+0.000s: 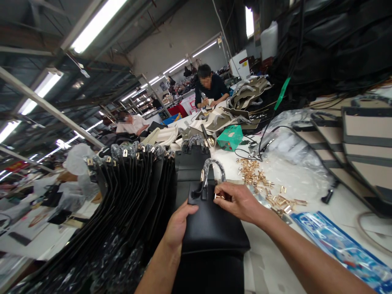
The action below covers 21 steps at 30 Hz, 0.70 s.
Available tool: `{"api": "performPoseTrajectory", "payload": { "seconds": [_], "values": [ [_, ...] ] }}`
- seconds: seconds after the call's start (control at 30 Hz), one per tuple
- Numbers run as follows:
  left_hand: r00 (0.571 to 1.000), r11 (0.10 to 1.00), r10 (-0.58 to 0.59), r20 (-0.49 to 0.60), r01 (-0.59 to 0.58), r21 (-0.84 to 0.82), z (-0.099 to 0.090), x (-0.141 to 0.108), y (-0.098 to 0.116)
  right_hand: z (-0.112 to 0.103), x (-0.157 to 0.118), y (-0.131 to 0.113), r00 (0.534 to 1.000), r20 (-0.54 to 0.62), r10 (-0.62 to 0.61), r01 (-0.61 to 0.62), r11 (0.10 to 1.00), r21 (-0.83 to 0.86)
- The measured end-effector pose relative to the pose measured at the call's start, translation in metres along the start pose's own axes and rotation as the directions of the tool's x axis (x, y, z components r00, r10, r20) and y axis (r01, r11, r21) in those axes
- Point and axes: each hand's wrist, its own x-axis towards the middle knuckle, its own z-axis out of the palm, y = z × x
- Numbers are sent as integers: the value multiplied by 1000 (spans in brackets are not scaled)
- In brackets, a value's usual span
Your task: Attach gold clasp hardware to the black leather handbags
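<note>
A black handbag panel (pixel 214 228) lies in front of me, its plastic-wrapped handle (pixel 217 162) arching up at the far end. My left hand (pixel 177 223) grips the panel's left edge, thumb on top and the other fingers hidden beneath. At the upper right corner, my right hand (pixel 234 199) pinches a small gold metal buckle (pixel 218 196) against the panel. Another gold fitting (pixel 202 175) sits at the left foot of the handle. Loose gold buckles (pixel 255 173) are heaped on the table to the right of the panel.
Many black bag panels (pixel 137 183) stand in a row at left. A green box (pixel 230 138) with cables is beyond the buckles. Blue printed packaging (pixel 339 245) and beige-black panels (pixel 367 143) lie at right. A co-worker (pixel 211 87) sits across the table.
</note>
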Motion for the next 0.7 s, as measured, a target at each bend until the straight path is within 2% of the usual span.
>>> {"api": "performPoseTrajectory", "payload": {
  "seconds": [0.23, 0.47, 0.57, 0.7],
  "values": [
    [999, 999, 10, 38, -8, -38, -1, -1, 0, 3, -1, 5, 1000, 16, 2, -4, 991, 136],
    [1000, 999, 21, 10, -20, -39, 6, -7, 1, 6, 0, 8, 1000, 15, 24, -26, 975, 219],
    [1000, 1000, 21, 20, -21, -18, 6, -5, 2, 11, 1, 10, 996, -52, 75, -61, 972, 226],
    [999, 998, 47, 4, -47, 39, 8, -4, 4, 20, 0, 11, 972, -213, 101, -59, 979, 195]
  ]
}}
